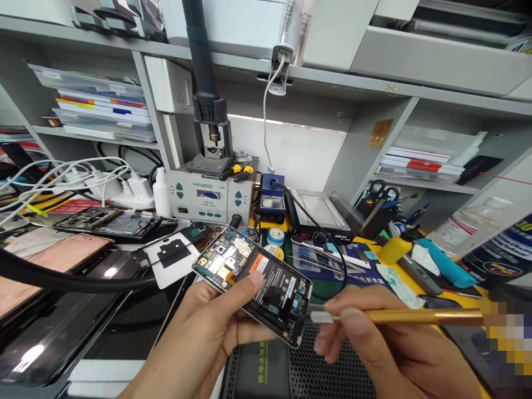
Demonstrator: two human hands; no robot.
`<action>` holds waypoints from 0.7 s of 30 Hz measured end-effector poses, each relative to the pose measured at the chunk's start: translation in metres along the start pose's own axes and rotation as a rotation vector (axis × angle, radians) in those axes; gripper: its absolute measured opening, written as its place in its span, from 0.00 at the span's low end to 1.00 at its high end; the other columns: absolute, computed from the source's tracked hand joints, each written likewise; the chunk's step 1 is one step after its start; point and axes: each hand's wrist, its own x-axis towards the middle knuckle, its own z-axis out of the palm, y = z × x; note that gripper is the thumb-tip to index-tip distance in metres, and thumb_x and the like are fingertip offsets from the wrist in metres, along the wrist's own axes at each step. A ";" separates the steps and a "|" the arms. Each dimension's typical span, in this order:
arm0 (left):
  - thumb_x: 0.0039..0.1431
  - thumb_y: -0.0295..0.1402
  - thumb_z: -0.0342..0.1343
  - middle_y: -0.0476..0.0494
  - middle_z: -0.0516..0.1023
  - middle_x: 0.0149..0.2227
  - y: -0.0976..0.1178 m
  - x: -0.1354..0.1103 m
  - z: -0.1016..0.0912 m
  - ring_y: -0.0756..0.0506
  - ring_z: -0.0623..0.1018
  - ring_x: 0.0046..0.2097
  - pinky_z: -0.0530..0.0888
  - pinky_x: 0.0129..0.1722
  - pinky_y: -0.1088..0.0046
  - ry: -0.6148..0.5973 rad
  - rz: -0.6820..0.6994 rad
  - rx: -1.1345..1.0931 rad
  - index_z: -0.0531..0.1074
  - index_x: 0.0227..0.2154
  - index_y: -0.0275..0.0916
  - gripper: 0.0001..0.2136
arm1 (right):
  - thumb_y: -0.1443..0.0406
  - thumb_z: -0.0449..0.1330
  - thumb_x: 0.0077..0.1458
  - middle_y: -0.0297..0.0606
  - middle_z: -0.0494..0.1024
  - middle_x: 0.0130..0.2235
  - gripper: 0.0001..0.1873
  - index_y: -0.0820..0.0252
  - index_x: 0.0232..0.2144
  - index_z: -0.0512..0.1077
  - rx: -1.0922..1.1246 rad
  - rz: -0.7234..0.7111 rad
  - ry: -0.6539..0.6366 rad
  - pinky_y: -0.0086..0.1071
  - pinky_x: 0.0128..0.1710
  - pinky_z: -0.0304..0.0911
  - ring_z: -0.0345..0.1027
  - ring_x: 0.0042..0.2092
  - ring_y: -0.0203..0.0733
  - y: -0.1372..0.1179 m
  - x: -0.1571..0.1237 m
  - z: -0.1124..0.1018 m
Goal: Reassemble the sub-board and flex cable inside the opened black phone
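Observation:
An opened smartphone [249,280] with its back cover off lies tilted in my left hand [211,310]. The fingers wrap under its edge, and the thumb presses on the black battery [272,288]. At the phone's upper left the bare circuit board shows. My right hand [374,338] pinches a slim brush [399,317] with a golden handle and a pale ferrule. Its dark tip is at the small lower board [300,299] at the phone's right end; whether it touches cannot be made out. Below the phone sits a black perforated mat [328,366].
Behind the phone stands a hot-air station [208,194], its nozzle holder above. A soldering-iron base [272,202] is beside it. Several phone parts and a white plate [170,260] lie left, near a thick black hose [83,280]. Tweezers [320,257] and a yellow bottle [394,248] are right.

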 end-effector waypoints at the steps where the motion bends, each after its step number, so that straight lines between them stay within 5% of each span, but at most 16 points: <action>1: 0.64 0.31 0.62 0.38 0.85 0.45 0.000 0.000 0.000 0.36 0.84 0.46 0.83 0.41 0.64 -0.001 -0.001 0.005 0.80 0.47 0.37 0.11 | 0.63 0.55 0.69 0.28 0.78 0.27 0.08 0.49 0.40 0.75 -0.003 -0.005 -0.028 0.19 0.28 0.73 0.77 0.26 0.31 0.001 0.000 -0.001; 9: 0.63 0.37 0.63 0.37 0.82 0.46 -0.001 0.002 0.001 0.37 0.82 0.46 0.81 0.44 0.57 -0.067 -0.088 0.008 0.77 0.48 0.37 0.14 | 0.70 0.62 0.62 0.29 0.78 0.32 0.07 0.51 0.40 0.74 -0.157 -0.035 -0.200 0.24 0.31 0.73 0.76 0.29 0.35 0.006 -0.001 -0.008; 13: 0.68 0.37 0.58 0.39 0.75 0.55 -0.004 0.003 -0.008 0.40 0.79 0.49 0.79 0.47 0.56 -0.023 -0.093 0.011 0.72 0.54 0.39 0.15 | 0.68 0.61 0.63 0.32 0.81 0.35 0.07 0.51 0.41 0.75 -0.177 0.000 -0.228 0.26 0.34 0.76 0.79 0.35 0.39 0.008 0.002 -0.006; 21: 0.67 0.37 0.58 0.39 0.75 0.54 -0.008 0.005 -0.023 0.40 0.79 0.49 0.79 0.47 0.56 0.079 -0.084 0.004 0.72 0.54 0.39 0.15 | 0.70 0.61 0.62 0.31 0.79 0.34 0.07 0.52 0.40 0.75 -0.165 -0.035 -0.193 0.26 0.34 0.74 0.77 0.34 0.38 0.011 0.000 -0.003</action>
